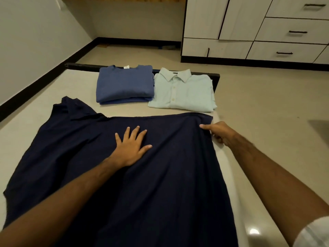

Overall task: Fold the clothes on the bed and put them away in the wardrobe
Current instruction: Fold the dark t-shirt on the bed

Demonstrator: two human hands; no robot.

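A dark navy shirt (165, 175) lies spread across the near part of the bed (80, 82), one sleeve reaching to the far left. My left hand (130, 148) presses flat on its middle with fingers spread. My right hand (218, 132) pinches the shirt's right edge near its far right corner, at the side of the bed. Behind it lie two folded garments: a blue t-shirt (124, 84) on the left and a pale mint button shirt (183, 91) on the right. The white wardrobe (249, 29) with drawers stands across the floor at the upper right.
The bed's dark frame (216, 81) runs along its far edge, close behind the folded clothes. Beige floor (267, 104) lies between bed and wardrobe. A white wall with black skirting (35, 82) borders the left side.
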